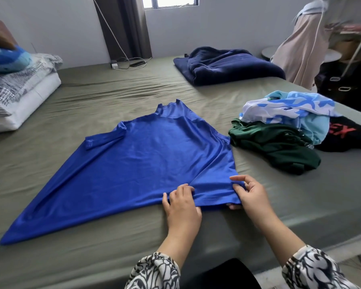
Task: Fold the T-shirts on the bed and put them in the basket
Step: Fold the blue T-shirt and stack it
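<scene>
A shiny royal-blue T-shirt [138,155] lies spread on the olive-green bed [92,94], collar away from me, its right side folded inward. My left hand [180,202] rests with fingers pressing on the shirt's near hem. My right hand [249,193] pinches the hem's near right corner between thumb and fingers. To the right lies a heap of unfolded shirts: a dark green one [277,144], a light blue and white patterned one [288,109], and a black one with red letters [346,132]. No basket is in view.
A folded navy blanket [227,65] lies at the bed's far right. Pillows and a blue plush [13,84] are stacked far left. A charger and cables [129,64] lie by the wall. Hanging clothes and a dark bag [342,80] stand beyond the bed's right edge.
</scene>
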